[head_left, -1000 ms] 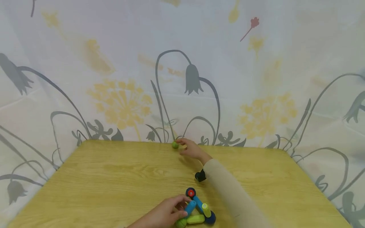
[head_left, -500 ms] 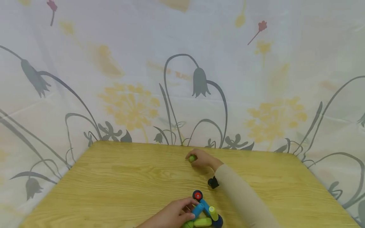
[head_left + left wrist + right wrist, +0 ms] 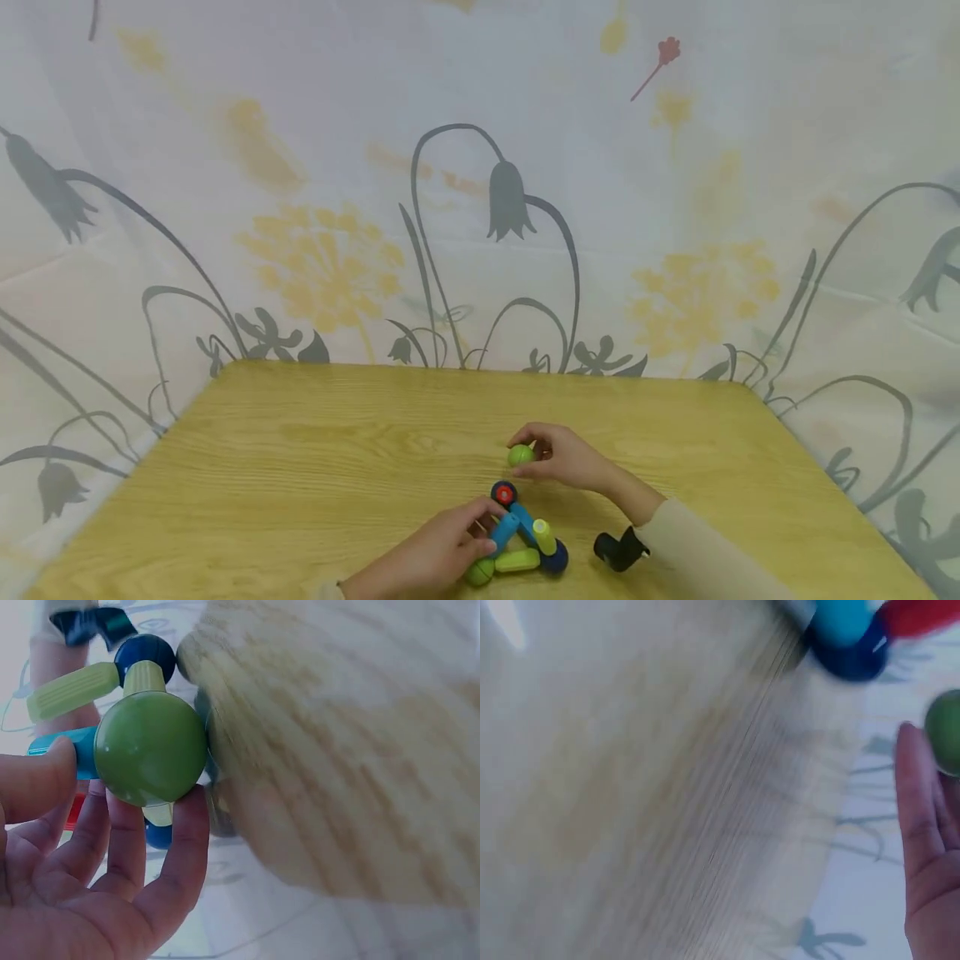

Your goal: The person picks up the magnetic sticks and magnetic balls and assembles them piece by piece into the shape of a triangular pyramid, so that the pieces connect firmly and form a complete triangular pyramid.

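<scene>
My left hand (image 3: 450,546) holds a toy frame of balls and rods on the table. In the left wrist view, its thumb presses a blue rod (image 3: 86,752) and its fingers curl beneath a green ball (image 3: 152,748). The frame also has a lying yellow-green rod (image 3: 517,560), a dark blue ball (image 3: 554,557) with a yellow-green rod (image 3: 543,537) standing up from it, a second blue rod (image 3: 522,522), and another dark blue ball (image 3: 503,493) with a red part. Just beyond, my right hand (image 3: 566,458) pinches a separate green ball (image 3: 520,455) between thumb and fingers.
The wooden table (image 3: 315,450) reaches back to a white curtain (image 3: 360,142) printed with grey and yellow flowers, which also hangs at both sides. A black device (image 3: 618,550) sits by my right sleeve (image 3: 705,550).
My right hand has taken the loose green ball from the table's back edge and brought it close to the toy frame. The left hand keeps its hold on the frame.
</scene>
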### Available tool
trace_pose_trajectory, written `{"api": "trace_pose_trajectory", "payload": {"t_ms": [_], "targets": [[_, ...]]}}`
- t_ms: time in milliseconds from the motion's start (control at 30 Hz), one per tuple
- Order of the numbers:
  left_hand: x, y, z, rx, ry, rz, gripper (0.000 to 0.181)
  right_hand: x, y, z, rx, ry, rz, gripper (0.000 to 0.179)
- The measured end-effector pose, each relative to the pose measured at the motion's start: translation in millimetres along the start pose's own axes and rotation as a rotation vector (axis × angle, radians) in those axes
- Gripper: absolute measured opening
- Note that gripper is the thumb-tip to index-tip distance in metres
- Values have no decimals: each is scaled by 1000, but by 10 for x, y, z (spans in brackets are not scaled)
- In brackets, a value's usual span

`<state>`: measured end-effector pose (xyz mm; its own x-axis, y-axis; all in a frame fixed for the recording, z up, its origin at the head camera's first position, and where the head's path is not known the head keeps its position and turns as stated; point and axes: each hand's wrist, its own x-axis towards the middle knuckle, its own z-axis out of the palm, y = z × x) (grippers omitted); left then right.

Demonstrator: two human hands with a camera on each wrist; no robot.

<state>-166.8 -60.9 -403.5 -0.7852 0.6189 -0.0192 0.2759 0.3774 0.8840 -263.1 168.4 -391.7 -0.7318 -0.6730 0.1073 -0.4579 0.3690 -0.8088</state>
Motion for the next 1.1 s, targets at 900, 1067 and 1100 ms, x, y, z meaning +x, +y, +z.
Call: {"api": "trace_pose_trajectory", "payload": {"t_ms": [900,1067,1100], "targets": [[-113,6,4,-13,69,35,20,-588,-260,173,126,-58,-132,65],[-121,23,7,6,77,27,20,-730,-187,222,126,-48,-130,47],[-120,23,4,8,79,19,20,-737,-183,239,114,-35,-125,40]]}}
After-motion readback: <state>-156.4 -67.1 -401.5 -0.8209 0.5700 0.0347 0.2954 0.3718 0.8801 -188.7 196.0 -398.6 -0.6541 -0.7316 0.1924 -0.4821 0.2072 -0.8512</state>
